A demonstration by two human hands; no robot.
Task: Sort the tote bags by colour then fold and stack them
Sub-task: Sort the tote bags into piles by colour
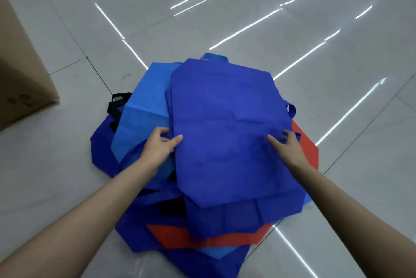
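**A:** Reading from the left, there's a cardboard box [22,70] on the tiled floor [67,165], then the heap. What could go wrong from here?

**B:** Mostly the heap itself. The dark blue tote bag [227,129] lies flat on top of it, overlapping the light blue tote bag [144,106] on one side and the red tote bag [307,149] on the other. The fabric looks thin and limp, so I'd judge a lift could drag a neighbour along or let the bag sag and crease before it's folded. The black handles [117,102] sticking out at the left could snag too.

**A:** Anything for the sorting?

**B:** The two blues are close in shade. In a hurry, one could easily land on the wrong pile.

**A:** And the hands?

**B:** Both arms reach forward and down, roughly mirrored. The left hand [161,145] is at the bag's left edge, thumb laid on top and fingers tucked underneath, so it pinches the edge. The right hand [286,145] is at the right edge, thumb on top and fingers curled over the side, gripping it. Its fingertips sit by a handle strap, and I can't tell whether that is caught in the grip as well.
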